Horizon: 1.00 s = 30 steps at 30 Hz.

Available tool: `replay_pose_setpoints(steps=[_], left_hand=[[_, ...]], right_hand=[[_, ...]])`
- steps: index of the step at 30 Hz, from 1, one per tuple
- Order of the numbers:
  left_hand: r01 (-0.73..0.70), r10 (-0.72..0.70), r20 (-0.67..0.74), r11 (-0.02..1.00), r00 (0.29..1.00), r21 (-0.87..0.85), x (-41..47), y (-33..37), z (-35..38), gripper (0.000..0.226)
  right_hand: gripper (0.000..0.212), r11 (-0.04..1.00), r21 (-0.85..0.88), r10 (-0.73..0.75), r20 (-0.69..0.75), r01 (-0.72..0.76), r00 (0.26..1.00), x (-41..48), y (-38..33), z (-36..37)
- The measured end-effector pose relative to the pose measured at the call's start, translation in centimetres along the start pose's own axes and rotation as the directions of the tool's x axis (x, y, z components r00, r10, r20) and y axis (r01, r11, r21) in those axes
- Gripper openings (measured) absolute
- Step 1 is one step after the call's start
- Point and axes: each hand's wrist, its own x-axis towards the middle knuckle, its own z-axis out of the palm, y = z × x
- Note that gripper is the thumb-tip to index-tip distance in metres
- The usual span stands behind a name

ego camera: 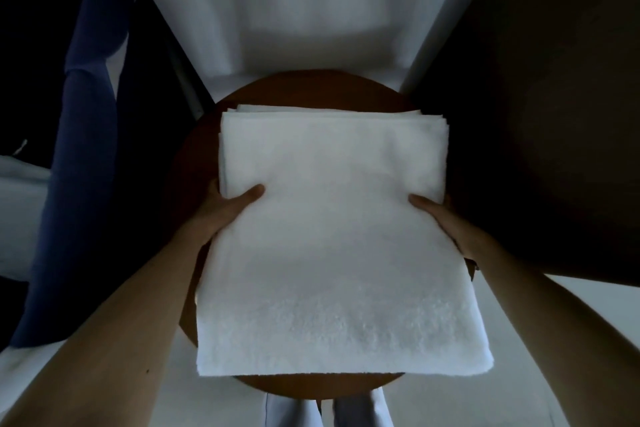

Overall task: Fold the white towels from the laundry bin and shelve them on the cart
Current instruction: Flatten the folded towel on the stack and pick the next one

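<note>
So, nearest the camera, the person's legs (346, 409) showed just under the rim of a round brown worktop (311, 386). The towel (332, 253) lay flat on it and covered most of it, with the near edge reaching almost to that rim.

The towel's long axis ran straight away from the person, as far as I could judge through the wide lens. The near end was one plain thick edge. The far end had a few stacked layers peeking out, so it was already folded over at least once.

About halfway up came the hands, one per side. The left hand (228, 208) gripped the left edge and the right hand (440, 215) gripped the right edge. Both thumbs were on top pointing inward, and the fingers were tucked under where I couldn't see them. The hands were pretty much level, neither clearly nearer, and the towel sat square between them.

My guess is the next move was either one more fold along that long axis or a straight lift. The grip looked balanced enough for either.

Past the worktop there was a pale white surface (311, 10), with blue cloth (86, 149) on the left and a dark panel (554, 114) on the right. I couldn't make out a cart or a bin anywhere.
</note>
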Motion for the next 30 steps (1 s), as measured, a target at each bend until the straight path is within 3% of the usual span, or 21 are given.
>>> replay_pose_setpoints(steps=[2, 5, 9, 13, 16, 20, 23, 30], left_hand=[[0.037, -0.038, 0.013, 0.998, 0.999, 0.041, -0.4, -0.5, -0.3, 0.127], [0.066, -0.067, 0.078, 0.998, 0.995, 0.010, -1.0, -0.7, -0.7, 0.116], [0.165, -0.135, 0.167, 0.971, 0.977, -0.176, -2.4, -0.4, -0.5, 0.117], [0.146, -0.120, 0.134, 0.967, 0.984, -0.207, -4.8, -0.1, 0.4, 0.090], [0.064, -0.066, -0.005, 0.980, 0.998, -0.187, -6.7, 0.4, 1.6, 0.071], [-0.075, 0.073, -0.082, 0.997, 0.994, -0.015, -10.9, 1.9, 3.6, 0.078], [-0.069, 0.082, -0.127, 0.992, 0.989, 0.106, -14.6, 2.5, 3.6, 0.091], [-0.127, 0.142, -0.053, 0.969, 0.988, 0.213, -22.1, 2.8, 1.9, 0.093]], right_hand=[[0.051, 0.996, 0.046, 0.070, 0.036, -0.071, 0.997, -0.8, 0.6, -0.1], [0.038, 0.994, 0.043, 0.101, 0.053, -0.104, 0.993, -1.5, 0.6, 0.2], [0.016, 0.994, 0.064, 0.092, 0.024, -0.094, 0.995, -2.3, 0.0, 0.5], [0.024, 0.998, 0.038, 0.049, -0.063, -0.046, 0.997, -3.9, 0.2, 0.9], [0.060, 0.998, -0.049, 0.039, -0.141, -0.047, 0.989, -5.0, 0.5, 2.5], [0.067, 0.995, -0.095, -0.007, -0.207, -0.013, 0.978, -7.8, 0.6, 4.7], [0.077, 0.987, -0.160, -0.013, -0.257, -0.030, 0.966, -11.1, 0.7, 5.2], [0.057, 1.000, -0.009, -0.021, -0.289, 0.019, 0.957, -20.8, 2.5, 3.4]])
